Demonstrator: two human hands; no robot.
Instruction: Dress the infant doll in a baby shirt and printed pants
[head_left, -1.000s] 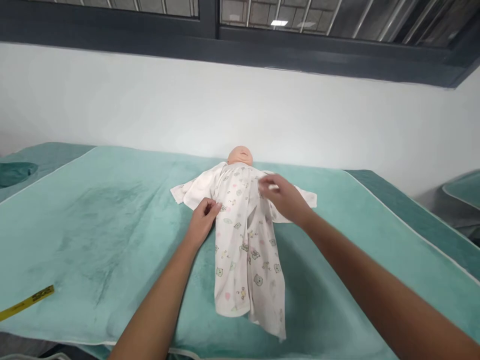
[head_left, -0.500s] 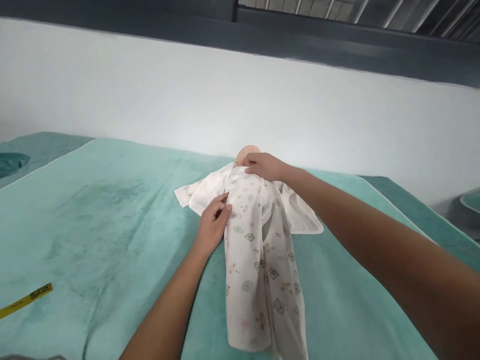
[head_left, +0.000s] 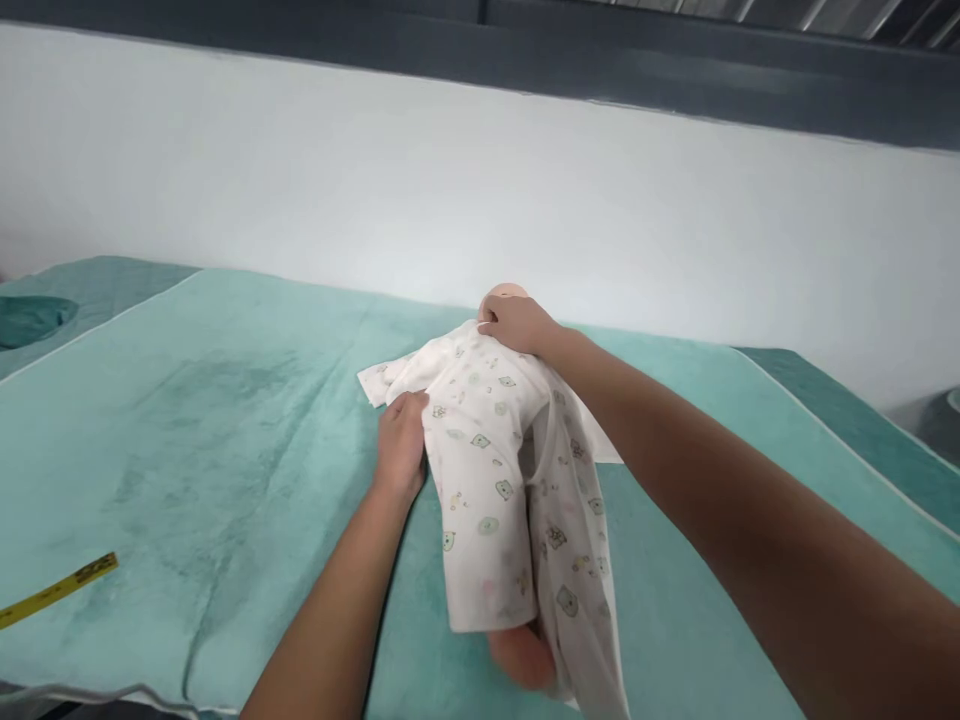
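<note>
A baby doll (head_left: 504, 296) lies on a teal towel (head_left: 225, 420), dressed in a white printed garment (head_left: 487, 470). Its body is raised off the towel and a bare leg (head_left: 521, 655) shows under the hem. My left hand (head_left: 401, 445) grips the doll's side through the fabric, fingers curled. At the neck, just below the head, my right hand (head_left: 517, 325) is closed on the collar. One white sleeve (head_left: 386, 378) spreads to the left on the towel.
A yellow measuring tape (head_left: 56, 590) lies at the towel's front left edge. A darker green cloth (head_left: 30, 318) sits at the far left. A white wall (head_left: 480, 200) rises right behind the doll. Another teal pad edge shows at far right.
My right hand went from the doll's chest up to its neck. My left hand shifted under the side, and the doll's body has lifted, baring a leg below the hem.
</note>
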